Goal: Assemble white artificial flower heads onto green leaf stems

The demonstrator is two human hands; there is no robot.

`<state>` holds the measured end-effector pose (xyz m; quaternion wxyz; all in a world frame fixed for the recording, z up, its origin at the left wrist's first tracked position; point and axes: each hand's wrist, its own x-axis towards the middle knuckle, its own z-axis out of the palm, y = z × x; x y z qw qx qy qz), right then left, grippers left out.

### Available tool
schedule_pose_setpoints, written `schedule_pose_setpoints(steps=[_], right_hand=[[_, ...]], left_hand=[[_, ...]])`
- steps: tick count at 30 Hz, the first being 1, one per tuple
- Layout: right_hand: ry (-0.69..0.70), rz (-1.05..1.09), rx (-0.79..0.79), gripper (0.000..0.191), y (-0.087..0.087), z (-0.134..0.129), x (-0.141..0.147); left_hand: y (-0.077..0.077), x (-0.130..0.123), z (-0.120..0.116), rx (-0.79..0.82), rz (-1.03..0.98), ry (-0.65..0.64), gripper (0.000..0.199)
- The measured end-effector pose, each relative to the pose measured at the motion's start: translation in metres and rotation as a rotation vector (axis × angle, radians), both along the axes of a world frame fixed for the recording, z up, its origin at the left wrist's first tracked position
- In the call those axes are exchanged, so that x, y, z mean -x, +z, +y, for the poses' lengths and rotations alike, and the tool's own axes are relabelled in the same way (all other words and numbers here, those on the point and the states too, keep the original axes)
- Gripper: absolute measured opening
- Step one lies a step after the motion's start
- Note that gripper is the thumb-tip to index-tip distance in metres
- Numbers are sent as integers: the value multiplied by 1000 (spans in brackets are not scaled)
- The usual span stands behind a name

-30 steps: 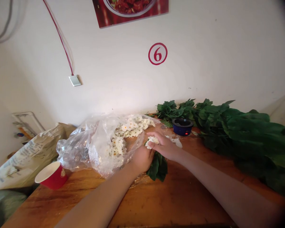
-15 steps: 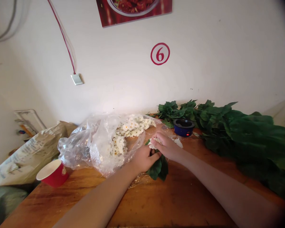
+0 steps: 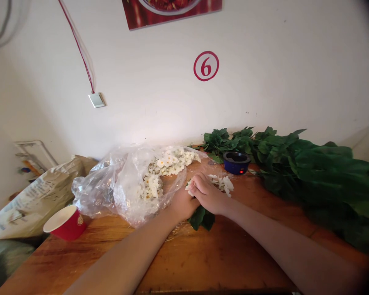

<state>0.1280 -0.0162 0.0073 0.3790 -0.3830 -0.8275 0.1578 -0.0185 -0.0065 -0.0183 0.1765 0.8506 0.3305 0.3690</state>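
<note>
My left hand (image 3: 184,203) is closed around a bunch of green leaves (image 3: 202,219), which hang out below my fingers. Pressed against it from the right, my right hand (image 3: 205,192) pinches a white flower (image 3: 189,187); its stem and the spot where it meets the leaves are hidden by my fingers. Just behind my right hand, loose white flowers (image 3: 225,184) lie on the wooden table (image 3: 252,262). More white artificial flowers (image 3: 169,159) spill from a clear plastic bag (image 3: 123,196) to the left of my hands.
A small blue pot (image 3: 236,164) with a lit red light stands behind my hands. Long leafy green branches (image 3: 320,176) cover the table's right and back. A red paper cup (image 3: 67,223) sits near the left edge, beside a printed sack (image 3: 37,196). The wall (image 3: 160,90) rises behind.
My right hand has moved slightly left and down, now overlapping my left hand more. The white flowers behind it show more fully. The whole view has shifted a little.
</note>
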Motion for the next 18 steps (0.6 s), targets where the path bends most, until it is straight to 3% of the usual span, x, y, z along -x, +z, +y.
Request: schedule_pose_setpoints(steps=[8,15,18], right_hand=[[0,-128,-27,19,2,-1,-4],[125,-76,20,18,10,4,-17],[162,-46,48,29,13,14,-25]], left_hand=[[-13,7,12,-84,40,-61,23],[-11,6,11,4,-31,13,22],[-8,2,12,96,-141,-16,21]])
